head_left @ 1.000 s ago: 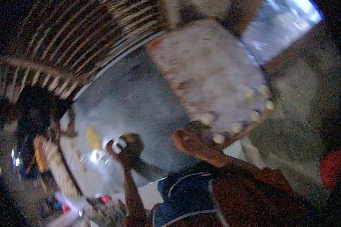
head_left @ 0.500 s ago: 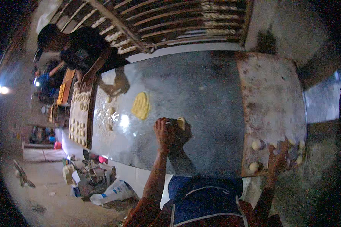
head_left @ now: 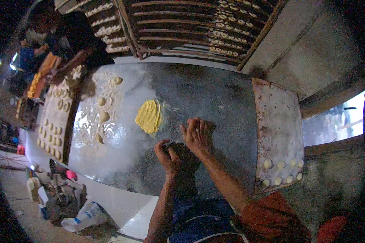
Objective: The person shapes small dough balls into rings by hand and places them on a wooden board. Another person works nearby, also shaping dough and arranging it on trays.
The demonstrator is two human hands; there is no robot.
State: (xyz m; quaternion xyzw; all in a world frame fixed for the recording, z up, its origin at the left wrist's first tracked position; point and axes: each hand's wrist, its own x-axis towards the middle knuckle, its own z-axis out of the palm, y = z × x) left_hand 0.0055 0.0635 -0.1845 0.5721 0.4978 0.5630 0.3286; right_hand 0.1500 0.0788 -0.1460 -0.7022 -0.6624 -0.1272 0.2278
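My left hand (head_left: 168, 158) hovers over or rests on the dark metal worktop (head_left: 227, 109), its fingers loosely curled and the thumb apart, with nothing visible in it. Just right of it, my right hand (head_left: 197, 137) is palm down, fingers stretched forward; whether anything lies under the palm is hidden. Beyond the left hand, a mound of soft yellow spread (head_left: 148, 116) sits on the worktop. Pale round dough balls (head_left: 278, 180) stand in two rows on the near end of the floury tray (head_left: 275, 117) at the right.
Dough pieces (head_left: 104, 116) lie in scattered flour on the worktop's left. Beyond them, a board (head_left: 48, 117) bears shaped dough, rings among it. A person in dark clothes (head_left: 75, 40) leans over it. A slatted rack (head_left: 170, 22) with dough stands behind. A white sack (head_left: 89, 216) is on the floor.
My right hand has left the dough balls on the tray and come over the worktop beside the left. The left hand has shifted slightly. The small dough piece near it no longer shows.
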